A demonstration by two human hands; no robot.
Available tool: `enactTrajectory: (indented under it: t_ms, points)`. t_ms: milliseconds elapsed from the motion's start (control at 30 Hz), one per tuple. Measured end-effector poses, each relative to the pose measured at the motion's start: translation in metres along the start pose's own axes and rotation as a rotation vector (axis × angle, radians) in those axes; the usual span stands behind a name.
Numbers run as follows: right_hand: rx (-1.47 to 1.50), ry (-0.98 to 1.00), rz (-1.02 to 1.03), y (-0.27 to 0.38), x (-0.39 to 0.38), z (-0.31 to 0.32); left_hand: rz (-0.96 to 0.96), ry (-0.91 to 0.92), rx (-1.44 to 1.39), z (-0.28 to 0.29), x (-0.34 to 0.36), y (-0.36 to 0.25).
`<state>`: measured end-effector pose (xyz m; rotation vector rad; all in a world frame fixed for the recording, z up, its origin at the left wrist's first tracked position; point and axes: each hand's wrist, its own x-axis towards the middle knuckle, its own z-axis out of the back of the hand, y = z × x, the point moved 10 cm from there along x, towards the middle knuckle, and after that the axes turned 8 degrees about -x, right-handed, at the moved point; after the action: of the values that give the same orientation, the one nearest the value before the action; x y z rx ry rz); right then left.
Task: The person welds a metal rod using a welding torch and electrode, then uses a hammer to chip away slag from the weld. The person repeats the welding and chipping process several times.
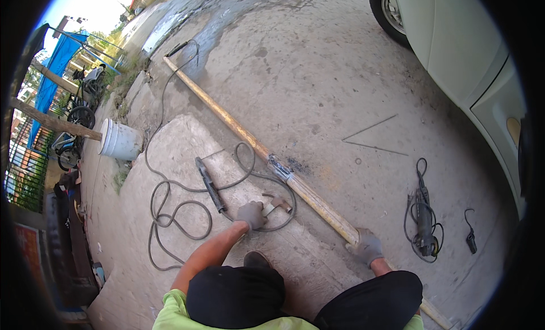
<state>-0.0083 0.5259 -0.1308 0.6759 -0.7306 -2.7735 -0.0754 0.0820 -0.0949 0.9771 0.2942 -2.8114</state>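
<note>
My left hand, in a grey glove, is closed round a hammer held low over the concrete. My right hand, also gloved, grips a long, worn yellowish pipe that runs from the far left to the near right. Midway along it is a dark, silvery joint with black specks on the ground beside it. An electrode holder with a thin rod in its jaw lies left of the pipe. Its grey cable loops over the concrete and passes round the hammer.
An angle grinder with coiled cord lies at right, beside a small hooked black tool. Two thin rods lie beyond the pipe. A pale vehicle stands far right. A white bucket with a wooden post is at left.
</note>
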Motion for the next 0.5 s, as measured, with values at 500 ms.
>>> enactTrajectory:
  t_ms: [500]
  points:
    - [-0.016, -0.013, 0.005, -0.003, -0.001, -0.006, 0.032, -0.293, -1.052, 0.020, 0.004, 0.087]
